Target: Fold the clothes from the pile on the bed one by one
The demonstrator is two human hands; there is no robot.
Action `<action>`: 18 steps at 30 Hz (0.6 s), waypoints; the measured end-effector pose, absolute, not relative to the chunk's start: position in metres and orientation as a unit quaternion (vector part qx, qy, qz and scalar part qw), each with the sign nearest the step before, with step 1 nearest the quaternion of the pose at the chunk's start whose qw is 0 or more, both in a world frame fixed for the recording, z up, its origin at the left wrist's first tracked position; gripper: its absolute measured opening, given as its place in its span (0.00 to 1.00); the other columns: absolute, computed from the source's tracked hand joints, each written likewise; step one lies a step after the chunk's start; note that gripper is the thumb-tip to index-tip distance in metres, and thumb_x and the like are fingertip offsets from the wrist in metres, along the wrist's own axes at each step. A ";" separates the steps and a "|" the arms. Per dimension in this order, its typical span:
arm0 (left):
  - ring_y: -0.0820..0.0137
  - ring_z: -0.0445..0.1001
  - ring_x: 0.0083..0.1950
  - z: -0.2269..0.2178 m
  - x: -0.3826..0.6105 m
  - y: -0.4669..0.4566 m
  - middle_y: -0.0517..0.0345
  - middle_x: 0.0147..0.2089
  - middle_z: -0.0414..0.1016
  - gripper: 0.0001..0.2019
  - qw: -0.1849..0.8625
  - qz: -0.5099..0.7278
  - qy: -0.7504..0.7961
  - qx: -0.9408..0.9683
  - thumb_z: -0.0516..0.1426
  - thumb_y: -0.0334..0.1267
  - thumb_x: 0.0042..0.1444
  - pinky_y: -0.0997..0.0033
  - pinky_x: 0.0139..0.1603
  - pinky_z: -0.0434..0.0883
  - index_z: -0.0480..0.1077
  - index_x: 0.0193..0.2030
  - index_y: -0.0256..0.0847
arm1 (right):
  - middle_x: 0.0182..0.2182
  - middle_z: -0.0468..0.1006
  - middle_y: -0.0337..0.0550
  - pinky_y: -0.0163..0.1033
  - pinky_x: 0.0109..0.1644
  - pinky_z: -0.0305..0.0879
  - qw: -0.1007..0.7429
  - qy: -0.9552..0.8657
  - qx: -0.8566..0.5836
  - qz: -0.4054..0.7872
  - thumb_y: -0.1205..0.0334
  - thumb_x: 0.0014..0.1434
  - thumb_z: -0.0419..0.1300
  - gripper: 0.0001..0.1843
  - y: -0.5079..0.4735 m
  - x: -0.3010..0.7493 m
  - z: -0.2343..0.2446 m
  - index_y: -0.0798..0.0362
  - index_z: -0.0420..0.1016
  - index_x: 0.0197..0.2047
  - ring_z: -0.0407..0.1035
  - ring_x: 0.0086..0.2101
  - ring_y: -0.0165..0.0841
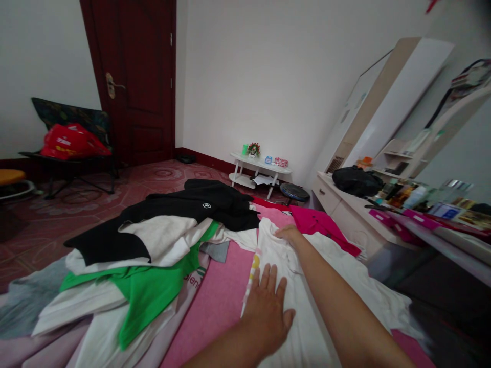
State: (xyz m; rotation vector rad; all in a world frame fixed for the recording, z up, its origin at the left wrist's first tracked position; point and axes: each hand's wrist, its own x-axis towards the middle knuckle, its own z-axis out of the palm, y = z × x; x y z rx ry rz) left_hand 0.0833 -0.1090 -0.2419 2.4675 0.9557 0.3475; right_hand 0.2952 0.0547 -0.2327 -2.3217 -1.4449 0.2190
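Letters (192,280) reading "alen" show on a pale pink garment (183,309).

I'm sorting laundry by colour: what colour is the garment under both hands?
The garment is mostly white, best seen in the head view.

White garment (280,250) with yellow-patterned edge (255,261).

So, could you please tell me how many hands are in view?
2: the left hand lies on the white garment beside a yellow print, and the right hand touches its far end.
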 end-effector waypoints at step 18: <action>0.56 0.30 0.72 -0.243 0.083 -0.108 0.48 0.73 0.35 0.33 0.211 0.122 0.343 0.907 0.39 0.56 0.63 0.46 0.70 0.34 0.50 0.69 0.40 | 0.53 0.73 0.48 0.40 0.55 0.58 0.206 -0.562 -0.801 -0.010 0.63 0.58 0.55 0.21 0.013 0.302 -0.233 0.53 0.70 0.55 0.66 0.53 0.37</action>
